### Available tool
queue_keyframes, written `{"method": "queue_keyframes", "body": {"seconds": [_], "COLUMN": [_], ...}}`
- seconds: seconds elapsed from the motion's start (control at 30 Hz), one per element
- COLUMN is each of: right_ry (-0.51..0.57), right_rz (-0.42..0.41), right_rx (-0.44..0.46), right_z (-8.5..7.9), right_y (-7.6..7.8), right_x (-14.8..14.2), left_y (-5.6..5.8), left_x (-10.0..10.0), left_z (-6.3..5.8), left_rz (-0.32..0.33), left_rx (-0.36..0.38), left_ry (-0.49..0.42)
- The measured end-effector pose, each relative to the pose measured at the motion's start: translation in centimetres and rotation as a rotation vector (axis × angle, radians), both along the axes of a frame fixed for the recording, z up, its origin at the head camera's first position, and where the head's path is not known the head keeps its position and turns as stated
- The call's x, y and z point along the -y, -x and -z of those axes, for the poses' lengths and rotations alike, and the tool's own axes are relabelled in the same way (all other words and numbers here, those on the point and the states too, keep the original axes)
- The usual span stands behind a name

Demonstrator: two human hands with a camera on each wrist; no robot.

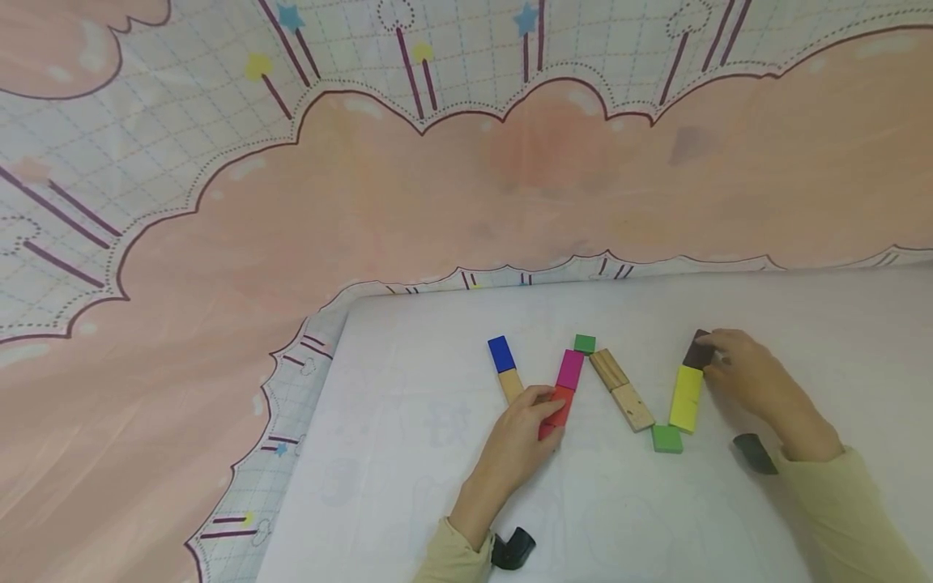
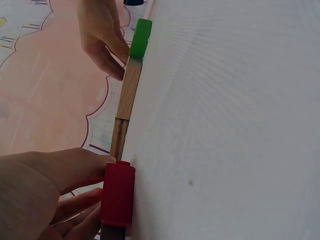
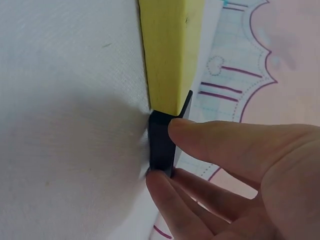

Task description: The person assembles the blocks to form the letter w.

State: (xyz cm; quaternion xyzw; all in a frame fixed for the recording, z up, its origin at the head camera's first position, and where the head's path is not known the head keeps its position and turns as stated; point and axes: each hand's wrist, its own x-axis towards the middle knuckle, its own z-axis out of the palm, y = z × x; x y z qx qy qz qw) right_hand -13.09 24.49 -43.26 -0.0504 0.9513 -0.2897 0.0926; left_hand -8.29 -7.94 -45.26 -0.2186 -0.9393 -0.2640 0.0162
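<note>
My left hand (image 1: 513, 441) pinches a red block (image 1: 560, 409) between thumb and fingers, partly covering it; the left wrist view shows the same red block (image 2: 118, 195) standing against the white surface. A magenta block (image 1: 570, 369) lies end to end with it. On the right side, my right hand (image 1: 754, 376) grips a black block (image 1: 698, 350) with the thumb on one end and a fingertip at the other. In the right wrist view this black block (image 3: 161, 142) meets the end of a yellow block (image 3: 170, 60).
Blocks form a zigzag: blue (image 1: 501, 354) and tan (image 1: 511, 385) at left, a green block (image 1: 585, 344) at the upper corner, two wooden blocks (image 1: 632, 407) slanting down, another green block (image 1: 666, 439) at the lower corner. Patterned cloth (image 1: 510, 186) lies beyond the white tabletop (image 1: 379, 470).
</note>
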Motion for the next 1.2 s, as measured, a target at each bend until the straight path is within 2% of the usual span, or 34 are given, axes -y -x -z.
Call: {"method": "queue_keyframes", "body": {"seconds": [0.47, 0.77, 1.2], "right_ry": [-0.048, -0.031, -0.049], "right_rz": [-0.078, -0.122, -0.148], "right_rx": [0.001, -0.071, -0.094], "right_z": [0.28, 0.35, 0.50], "right_y": [0.31, 0.00, -0.05], "right_x": [-0.02, 0.07, 0.00], "left_y": [-0.12, -0.12, 0.00], "left_x": [-0.04, -0.03, -0.02], "left_z": [-0.13, -0.20, -0.13], "left_rz": [0.003, 0.004, -0.003], "left_rx": [-0.012, -0.011, 0.011], "left_ry": [0.007, 0.004, 0.008]}}
